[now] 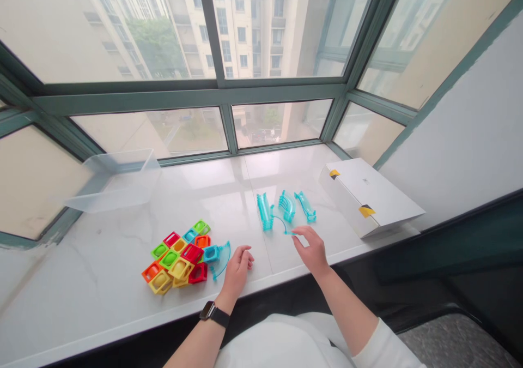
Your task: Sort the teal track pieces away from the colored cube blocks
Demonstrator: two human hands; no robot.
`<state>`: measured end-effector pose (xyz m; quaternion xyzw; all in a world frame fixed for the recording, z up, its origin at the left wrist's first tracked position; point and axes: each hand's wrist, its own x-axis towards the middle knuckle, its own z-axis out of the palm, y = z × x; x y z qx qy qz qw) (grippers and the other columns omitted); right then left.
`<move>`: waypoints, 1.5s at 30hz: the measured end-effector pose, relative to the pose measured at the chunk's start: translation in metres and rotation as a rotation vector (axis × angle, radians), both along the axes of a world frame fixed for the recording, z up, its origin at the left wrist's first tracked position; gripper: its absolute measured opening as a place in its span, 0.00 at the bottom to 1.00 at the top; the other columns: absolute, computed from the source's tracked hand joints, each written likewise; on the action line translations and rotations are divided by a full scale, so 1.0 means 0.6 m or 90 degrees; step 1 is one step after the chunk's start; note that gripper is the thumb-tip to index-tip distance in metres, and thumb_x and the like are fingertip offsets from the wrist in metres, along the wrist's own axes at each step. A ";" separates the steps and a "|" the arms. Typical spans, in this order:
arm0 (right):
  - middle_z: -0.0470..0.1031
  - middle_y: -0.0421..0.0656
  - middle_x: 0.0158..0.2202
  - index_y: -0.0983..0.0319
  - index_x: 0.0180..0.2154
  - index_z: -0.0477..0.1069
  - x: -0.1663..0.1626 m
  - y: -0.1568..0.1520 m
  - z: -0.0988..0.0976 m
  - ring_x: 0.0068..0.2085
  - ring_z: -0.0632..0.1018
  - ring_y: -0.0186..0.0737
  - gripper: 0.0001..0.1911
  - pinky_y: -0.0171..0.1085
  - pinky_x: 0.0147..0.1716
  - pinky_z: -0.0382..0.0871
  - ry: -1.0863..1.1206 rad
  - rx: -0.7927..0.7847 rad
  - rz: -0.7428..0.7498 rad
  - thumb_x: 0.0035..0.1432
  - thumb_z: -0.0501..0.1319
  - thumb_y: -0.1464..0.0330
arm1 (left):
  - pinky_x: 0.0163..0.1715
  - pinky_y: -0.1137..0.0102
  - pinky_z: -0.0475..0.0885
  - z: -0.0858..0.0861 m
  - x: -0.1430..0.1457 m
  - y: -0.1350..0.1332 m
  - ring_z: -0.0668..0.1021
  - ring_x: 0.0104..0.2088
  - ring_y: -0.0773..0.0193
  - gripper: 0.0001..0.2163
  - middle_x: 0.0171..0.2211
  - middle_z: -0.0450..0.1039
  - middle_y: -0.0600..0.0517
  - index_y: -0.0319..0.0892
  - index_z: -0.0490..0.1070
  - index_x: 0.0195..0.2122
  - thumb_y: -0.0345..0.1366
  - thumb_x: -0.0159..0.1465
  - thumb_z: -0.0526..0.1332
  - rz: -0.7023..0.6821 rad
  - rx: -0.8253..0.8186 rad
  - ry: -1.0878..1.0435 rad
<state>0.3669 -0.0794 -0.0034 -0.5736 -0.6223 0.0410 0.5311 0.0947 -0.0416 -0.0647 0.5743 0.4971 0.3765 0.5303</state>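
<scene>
**R hand** (312, 251): thumb & index drawn close together, other fingers loosely fanned; tips right at the end of a thin curved translucent teal plastic rail (281, 223). Can't tell if it's pinched or only touched.

**Rail lie:** long axis bows from just beside the leftmost track piece across to the R fingertips, free end toward R hand. R hand clearly nearer; L hand well apart from it.

**L hand** (238, 270): fingers loosely curled, nothing visibly held, black wristwatch (213, 313) on the wrist. Just beside a translucent teal quarter-circle plastic arc (220, 260), which meets a small teal square plastic block (211, 253).

**Other pcs:** heap of red, yellow, green & orange square plastic blocks (175, 259) left of L hand; three ribbed translucent teal plastic track pieces (265, 211) (287, 205) (305, 205) stand in a row beyond R hand.

**Rest:** white marble windowsill (229, 210) under it all; clear plastic tub (114, 180) at far left; white cardboard box with yellow-and-black corner tape (370, 196) at right, against the wall.
</scene>
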 end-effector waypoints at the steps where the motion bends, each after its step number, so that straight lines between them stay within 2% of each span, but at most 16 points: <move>1: 0.81 0.44 0.41 0.55 0.44 0.78 0.011 0.008 0.005 0.45 0.81 0.46 0.07 0.47 0.48 0.78 -0.005 0.013 -0.027 0.68 0.62 0.70 | 0.34 0.66 0.75 0.000 0.000 0.001 0.77 0.30 0.62 0.20 0.33 0.76 0.51 0.43 0.72 0.51 0.53 0.72 0.53 -0.001 0.001 0.002; 5: 0.81 0.43 0.40 0.56 0.44 0.77 0.047 0.041 0.018 0.41 0.81 0.45 0.06 0.45 0.45 0.78 -0.021 0.034 -0.092 0.67 0.62 0.70 | 0.34 0.66 0.75 0.000 0.001 0.003 0.77 0.30 0.62 0.19 0.32 0.76 0.52 0.43 0.72 0.50 0.53 0.72 0.53 0.002 0.004 0.016; 9: 0.80 0.44 0.40 0.57 0.43 0.78 0.065 0.076 0.020 0.39 0.80 0.44 0.07 0.43 0.43 0.77 -0.025 0.000 -0.120 0.66 0.62 0.69 | 0.34 0.66 0.75 0.001 0.001 0.001 0.78 0.29 0.62 0.19 0.32 0.76 0.52 0.44 0.73 0.49 0.52 0.72 0.53 0.000 0.008 0.032; 17: 0.80 0.45 0.39 0.57 0.42 0.78 0.066 0.122 -0.011 0.38 0.79 0.46 0.08 0.45 0.44 0.76 -0.035 -0.058 -0.128 0.65 0.60 0.67 | 0.34 0.66 0.75 -0.001 0.001 0.001 0.78 0.30 0.61 0.18 0.32 0.76 0.53 0.44 0.73 0.49 0.52 0.73 0.53 -0.009 0.009 0.042; 25: 0.81 0.46 0.41 0.58 0.43 0.78 0.064 0.132 -0.029 0.41 0.80 0.47 0.09 0.46 0.45 0.75 -0.049 -0.059 -0.120 0.66 0.60 0.66 | 0.34 0.66 0.75 0.005 0.002 0.000 0.78 0.29 0.61 0.18 0.31 0.76 0.52 0.44 0.74 0.48 0.51 0.73 0.53 -0.007 0.009 0.045; 45: 0.81 0.47 0.42 0.57 0.44 0.79 0.062 0.133 -0.032 0.42 0.81 0.47 0.09 0.45 0.46 0.76 -0.053 -0.062 -0.094 0.67 0.60 0.66 | 0.33 0.66 0.75 0.008 0.004 -0.001 0.78 0.29 0.61 0.20 0.31 0.76 0.51 0.44 0.75 0.45 0.53 0.72 0.53 -0.007 0.007 0.039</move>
